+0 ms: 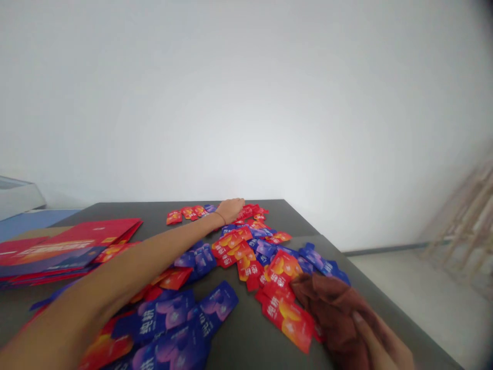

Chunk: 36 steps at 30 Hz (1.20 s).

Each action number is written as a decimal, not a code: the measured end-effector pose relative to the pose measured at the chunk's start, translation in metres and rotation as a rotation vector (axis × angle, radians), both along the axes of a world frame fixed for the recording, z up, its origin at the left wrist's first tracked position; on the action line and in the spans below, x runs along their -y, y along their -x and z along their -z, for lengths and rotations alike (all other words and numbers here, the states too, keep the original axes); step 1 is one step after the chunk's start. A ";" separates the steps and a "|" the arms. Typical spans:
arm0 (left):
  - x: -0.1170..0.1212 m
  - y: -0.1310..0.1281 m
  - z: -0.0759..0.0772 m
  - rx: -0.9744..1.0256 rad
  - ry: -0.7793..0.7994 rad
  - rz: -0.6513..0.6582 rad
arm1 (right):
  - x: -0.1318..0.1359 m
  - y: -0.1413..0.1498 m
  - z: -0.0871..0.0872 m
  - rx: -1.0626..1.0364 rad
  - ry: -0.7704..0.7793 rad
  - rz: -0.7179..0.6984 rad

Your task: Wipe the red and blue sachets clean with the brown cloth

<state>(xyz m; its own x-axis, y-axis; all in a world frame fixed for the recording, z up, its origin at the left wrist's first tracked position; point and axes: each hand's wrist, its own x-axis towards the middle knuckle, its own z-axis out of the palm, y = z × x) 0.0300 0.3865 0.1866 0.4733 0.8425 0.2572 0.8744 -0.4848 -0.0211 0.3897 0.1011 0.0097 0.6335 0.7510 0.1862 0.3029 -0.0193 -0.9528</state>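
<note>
My left arm stretches across the dark table (239,334), and my left hand (230,208) lies at its far edge on red packets (252,211), fingers curled over them. Several red and blue packets (246,254) are strewn over the table's middle. Larger blue packets (181,324) lie close to me under my arm. My right hand (379,344) sits at the near right, fingers closed on a dark red cloth (331,303) that rests on the packets.
A stack of flat red and blue card sheets (57,252) lies at the table's left. A white wall rises behind. A wooden frame (470,221) stands on the floor at the right. A pale box (15,195) sits far left.
</note>
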 end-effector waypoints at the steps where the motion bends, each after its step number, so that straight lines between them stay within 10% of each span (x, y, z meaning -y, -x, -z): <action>1: 0.017 -0.004 0.003 0.006 0.021 0.057 | 0.000 0.003 -0.005 0.006 -0.013 -0.020; 9: 0.143 -0.012 0.011 0.092 0.140 0.447 | -0.004 0.017 -0.018 -0.022 -0.151 -0.066; 14: 0.175 -0.007 0.010 -0.025 0.296 0.732 | -0.004 0.017 -0.017 -0.022 -0.173 -0.085; 19: 0.189 -0.022 0.047 -0.315 0.480 0.966 | -0.003 0.013 -0.018 -0.012 -0.163 -0.050; 25: 0.214 -0.044 0.058 -0.397 0.199 0.925 | 0.001 0.013 -0.021 -0.004 -0.124 -0.031; 29: 0.281 -0.032 0.057 -0.294 -0.074 0.817 | 0.005 0.016 -0.025 -0.002 -0.113 -0.024; 36: 0.385 -0.013 0.113 -0.140 -0.334 0.665 | 0.012 0.020 -0.035 -0.040 -0.080 0.021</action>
